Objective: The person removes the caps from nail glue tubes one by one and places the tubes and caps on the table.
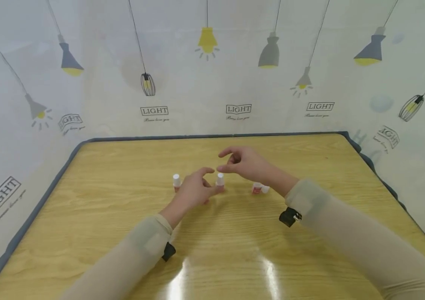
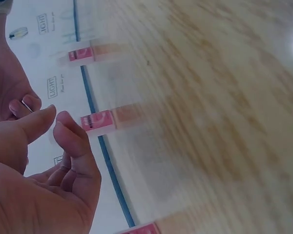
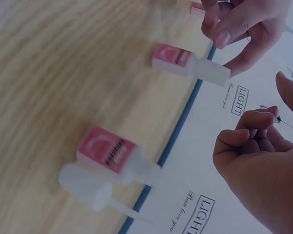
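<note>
A small pink-labelled bottle with a white cap (image 1: 220, 180) stands upright at the middle of the table. Beside it is my left hand (image 1: 195, 189), thumb and forefinger apart and nothing between them; the right wrist view puts a finger close to the cap, and contact cannot be told. Above the bottle hovers my right hand (image 1: 247, 163), its forefinger and thumb spread and the other fingers curled, holding nothing visible. To the right stands an uncapped bottle (image 3: 107, 155), with a white cap (image 3: 85, 185) next to it, a thin stem sticking up from the cap.
Another white-capped bottle (image 1: 176, 182) stands left of my left hand, its lower part partly covered. Beneath everything is a wood-grain table (image 1: 122, 166) edged in dark blue, with a lamp-printed white backdrop (image 1: 182, 75) around it. Light glares off the near tabletop.
</note>
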Demonstrator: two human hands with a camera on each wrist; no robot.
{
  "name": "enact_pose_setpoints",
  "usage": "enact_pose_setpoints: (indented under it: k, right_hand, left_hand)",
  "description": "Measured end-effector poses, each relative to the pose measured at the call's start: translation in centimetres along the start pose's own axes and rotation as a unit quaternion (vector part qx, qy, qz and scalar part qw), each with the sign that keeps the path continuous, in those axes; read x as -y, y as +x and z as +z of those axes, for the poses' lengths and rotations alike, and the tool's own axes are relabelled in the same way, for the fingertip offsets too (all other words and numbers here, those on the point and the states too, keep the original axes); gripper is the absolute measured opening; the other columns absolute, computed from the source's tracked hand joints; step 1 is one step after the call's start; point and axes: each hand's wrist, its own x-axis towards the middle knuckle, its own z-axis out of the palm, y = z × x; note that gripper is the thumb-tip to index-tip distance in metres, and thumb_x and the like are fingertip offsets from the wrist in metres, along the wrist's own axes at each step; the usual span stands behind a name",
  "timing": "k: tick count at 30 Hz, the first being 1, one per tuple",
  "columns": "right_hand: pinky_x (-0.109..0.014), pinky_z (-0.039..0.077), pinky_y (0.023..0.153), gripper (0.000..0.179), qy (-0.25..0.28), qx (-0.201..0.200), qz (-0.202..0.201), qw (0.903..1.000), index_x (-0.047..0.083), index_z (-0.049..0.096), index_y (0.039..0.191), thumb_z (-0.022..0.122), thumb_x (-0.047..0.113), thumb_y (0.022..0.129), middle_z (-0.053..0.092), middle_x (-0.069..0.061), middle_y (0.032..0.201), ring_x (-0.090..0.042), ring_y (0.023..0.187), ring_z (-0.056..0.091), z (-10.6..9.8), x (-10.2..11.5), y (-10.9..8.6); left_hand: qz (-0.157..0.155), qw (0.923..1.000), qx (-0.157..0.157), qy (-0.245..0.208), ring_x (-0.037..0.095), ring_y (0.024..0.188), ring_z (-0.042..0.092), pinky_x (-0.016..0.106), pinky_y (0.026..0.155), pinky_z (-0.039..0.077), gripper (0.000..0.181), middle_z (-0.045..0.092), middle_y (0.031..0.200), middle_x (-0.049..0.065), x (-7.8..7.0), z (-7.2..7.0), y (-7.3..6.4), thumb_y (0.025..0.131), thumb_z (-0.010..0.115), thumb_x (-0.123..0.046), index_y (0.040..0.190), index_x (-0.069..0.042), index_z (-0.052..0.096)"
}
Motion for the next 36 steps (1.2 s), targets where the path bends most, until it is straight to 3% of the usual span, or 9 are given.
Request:
enact_pose_setpoints:
  k: [3, 9, 14, 19, 25, 36]
  right_hand:
    - [-0.027, 0.041, 0.063, 0.041, 0.019, -0.003, -0.004, 0.9998, 0.009, 0.068, 0.133, 0.079, 0.027, 0.098, 0.063, -0.001, 0.085, -0.016, 0.073, 0.05, 0.9, -0.6, 0.1]
    - [-0.026, 0.04, 0.061, 0.044, 0.051, -0.002, 0.002, 0.9987, 0.004, 0.067, 0.134, 0.08, 0.025, 0.098, 0.064, -0.002, 0.088, -0.015, 0.074, 0.05, 2.8, -1.7, 0.0]
    - [-0.028, 0.048, 0.069, 0.044, 0.055, -0.009, 0.007, 0.9984, 0.004, 0.067, 0.134, 0.079, 0.027, 0.098, 0.067, -0.005, 0.096, -0.017, 0.081, 0.056, 3.5, -2.3, -0.1]
    - [-0.027, 0.05, 0.071, 0.035, 0.048, -0.016, 0.01, 0.9987, 0.004, 0.07, 0.128, 0.076, 0.024, 0.1, 0.066, -0.006, 0.098, -0.016, 0.083, 0.058, 3.8, -2.6, -0.1]
    - [-0.026, 0.05, 0.07, 0.025, 0.048, -0.035, 0.011, 0.9982, 0.006, 0.074, 0.121, 0.074, 0.018, 0.1, 0.07, -0.006, 0.095, -0.016, 0.081, 0.059, 4.2, -2.6, 0.0]
    - [-0.024, 0.05, 0.066, 0.023, 0.062, -0.067, 0.014, 0.9957, 0.008, 0.073, 0.115, 0.08, 0.02, 0.096, 0.072, -0.006, 0.093, -0.014, 0.078, 0.06, 5.3, -2.9, 0.0]
  left_hand:
    - [-0.006, 0.9997, 0.02, -0.007, 0.019, 0.061, 0.07, 0.035, 0.071, 0.053, 0.071, 0.077, 0.096, 0.005, 0.5, 0.5, 0.3, 0.099, 0.077, -0.04, 0.158, -0.016, 0.046]
    - [-0.018, 0.996, 0.067, -0.056, 0.017, 0.053, 0.065, 0.025, 0.051, 0.052, 0.066, 0.072, 0.078, 0.01, 1.5, 1.4, 0.7, 0.104, 0.07, -0.02, 0.161, -0.013, 0.039]
    - [-0.011, 0.9966, 0.051, -0.065, 0.014, 0.048, 0.062, 0.024, 0.049, 0.053, 0.053, 0.068, 0.065, 0.008, 1.8, 1.6, 1.2, 0.104, 0.069, -0.019, 0.153, -0.012, 0.05]
    - [-0.014, 0.9961, 0.055, -0.067, 0.013, 0.046, 0.06, 0.025, 0.047, 0.054, 0.045, 0.065, 0.059, 0.006, 2.1, 1.9, 1.8, 0.103, 0.07, -0.017, 0.146, -0.011, 0.057]
    - [-0.015, 0.9947, 0.051, -0.087, 0.01, 0.045, 0.058, 0.021, 0.045, 0.051, 0.044, 0.064, 0.06, 0.003, 2.4, 1.7, 2.2, 0.102, 0.072, -0.016, 0.144, -0.011, 0.061]
    - [-0.025, 0.991, 0.058, -0.118, 0.008, 0.048, 0.058, 0.019, 0.048, 0.051, 0.034, 0.064, 0.062, 0.002, 3.0, 1.5, 2.0, 0.103, 0.073, -0.019, 0.135, -0.011, 0.065]
